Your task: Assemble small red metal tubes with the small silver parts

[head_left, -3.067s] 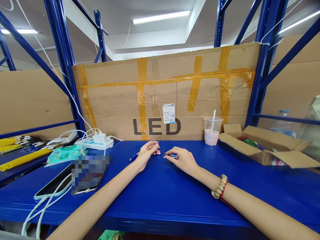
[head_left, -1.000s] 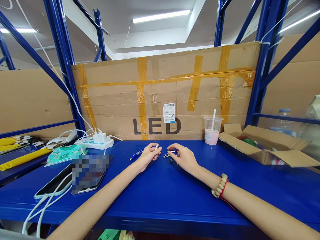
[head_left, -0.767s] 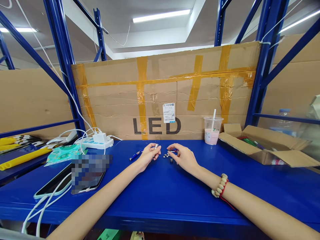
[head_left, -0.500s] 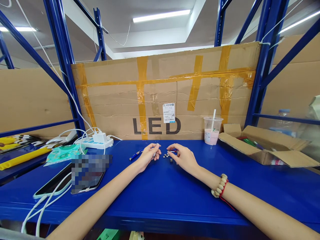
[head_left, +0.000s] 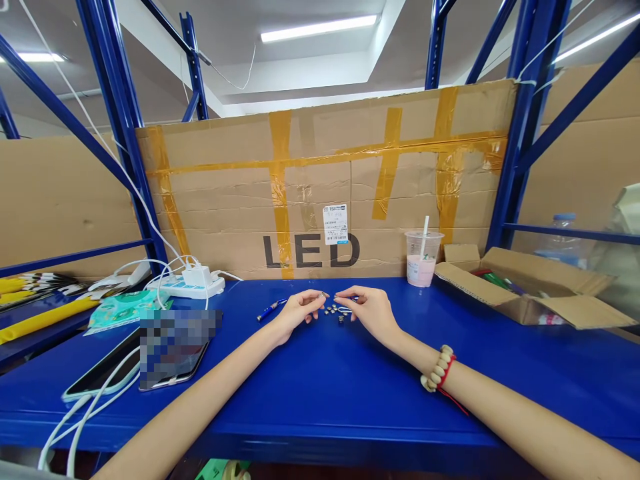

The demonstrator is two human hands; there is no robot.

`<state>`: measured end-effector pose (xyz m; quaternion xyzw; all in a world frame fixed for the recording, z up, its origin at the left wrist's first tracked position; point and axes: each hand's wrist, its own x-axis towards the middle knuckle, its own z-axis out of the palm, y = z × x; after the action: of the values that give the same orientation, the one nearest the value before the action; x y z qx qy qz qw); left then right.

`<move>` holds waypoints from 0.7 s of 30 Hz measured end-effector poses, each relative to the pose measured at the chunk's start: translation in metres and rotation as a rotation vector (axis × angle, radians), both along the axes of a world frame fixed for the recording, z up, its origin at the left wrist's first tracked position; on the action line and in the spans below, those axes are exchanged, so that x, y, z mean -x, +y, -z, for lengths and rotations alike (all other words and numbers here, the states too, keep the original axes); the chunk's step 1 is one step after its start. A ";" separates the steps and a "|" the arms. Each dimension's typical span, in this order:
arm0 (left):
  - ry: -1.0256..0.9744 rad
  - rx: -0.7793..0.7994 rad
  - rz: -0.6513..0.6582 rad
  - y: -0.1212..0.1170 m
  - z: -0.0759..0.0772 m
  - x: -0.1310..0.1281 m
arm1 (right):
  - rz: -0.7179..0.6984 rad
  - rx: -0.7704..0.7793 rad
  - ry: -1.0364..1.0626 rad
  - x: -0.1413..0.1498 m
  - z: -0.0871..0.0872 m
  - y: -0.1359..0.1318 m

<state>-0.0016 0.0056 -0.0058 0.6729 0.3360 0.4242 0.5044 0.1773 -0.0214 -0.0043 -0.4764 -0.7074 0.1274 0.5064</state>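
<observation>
My left hand (head_left: 301, 313) is above the blue shelf, thumb and forefinger pinched on a small silvery button cell (head_left: 325, 295). Just across a narrow gap, my right hand (head_left: 369, 310) also has its thumb and forefinger closed together; whatever is at their tips is too small to make out. Below and between the hands lie several small, round, silvery button cells (head_left: 331, 309). One short dark cylindrical piece (head_left: 341, 319) sits nearest to me. A slim blue metal tube (head_left: 271, 310), pen-like with silvery ends, lies behind my left hand, partly covered by it.
At the left are two phones (head_left: 80, 387) with white cables, a teal packet (head_left: 117, 310) and a white power strip (head_left: 210, 288). A pink drink cup (head_left: 420, 270) with a straw and an open cardboard box (head_left: 530, 303) stand at the right. Tall cardboard (head_left: 225, 200) closes the back.
My right fingertips have risen slightly from the cells and come level with my left fingertips. The button cell in my left hand now shows at the fingertips. The view has shifted a little.
</observation>
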 end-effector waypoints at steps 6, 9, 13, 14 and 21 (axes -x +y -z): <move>0.035 0.027 -0.004 -0.005 -0.003 -0.001 | -0.134 -0.032 0.021 0.002 0.003 0.002; 0.079 0.025 0.003 -0.008 -0.005 -0.002 | -0.162 -0.056 0.009 0.002 0.003 0.001; 0.118 0.013 0.011 -0.012 -0.007 -0.002 | -0.165 -0.086 0.012 0.002 0.002 0.000; 0.122 0.011 0.011 -0.013 -0.007 -0.002 | -0.163 -0.095 0.017 0.002 0.001 -0.001; 0.124 -0.005 0.021 -0.011 -0.005 -0.001 | -0.164 -0.099 0.006 0.001 0.001 -0.001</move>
<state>-0.0005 -0.0055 -0.0004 0.7028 0.3583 0.3771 0.4853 0.1763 -0.0227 -0.0055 -0.3910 -0.7480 0.1347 0.5191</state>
